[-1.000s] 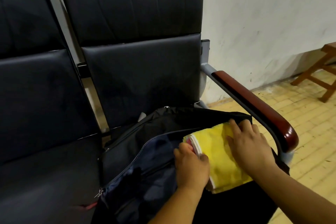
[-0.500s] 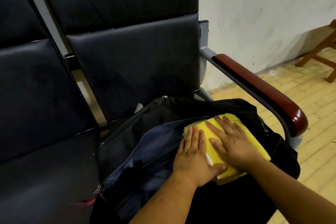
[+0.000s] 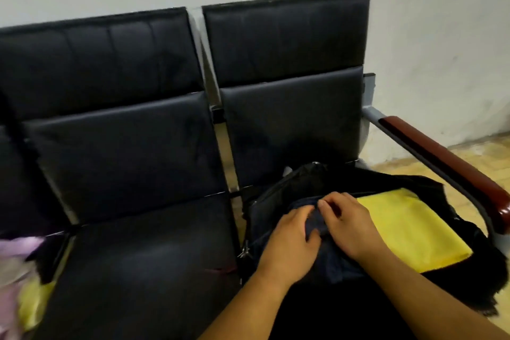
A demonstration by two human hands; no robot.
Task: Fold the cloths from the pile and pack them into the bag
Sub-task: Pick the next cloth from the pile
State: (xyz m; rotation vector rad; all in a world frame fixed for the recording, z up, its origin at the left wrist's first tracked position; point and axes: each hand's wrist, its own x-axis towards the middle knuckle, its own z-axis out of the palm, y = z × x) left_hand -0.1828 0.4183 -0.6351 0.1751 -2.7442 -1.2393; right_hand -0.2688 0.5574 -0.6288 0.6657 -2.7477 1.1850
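Observation:
A dark bag (image 3: 276, 207) lies open on the right-hand seat. Inside it a folded yellow cloth (image 3: 408, 229) lies flat. My left hand (image 3: 289, 243) and my right hand (image 3: 350, 223) sit side by side on the bag's dark blue flap (image 3: 336, 265), just left of the yellow cloth, and their fingers pinch the flap's upper edge. At the far left edge a blurred pile of cloths (image 3: 19, 279), lilac, white and yellow, lies on another seat.
A row of black padded seats (image 3: 143, 257) stands against a white wall. A red-brown armrest (image 3: 447, 163) on a grey frame runs along the bag's right side. Yellow tiled floor (image 3: 469, 157) shows beyond it.
Both hands have come off the yellow cloth and shifted left onto the bag's blue flap, taking hold of it. The view has swung up and left, bringing the cloth pile into sight.

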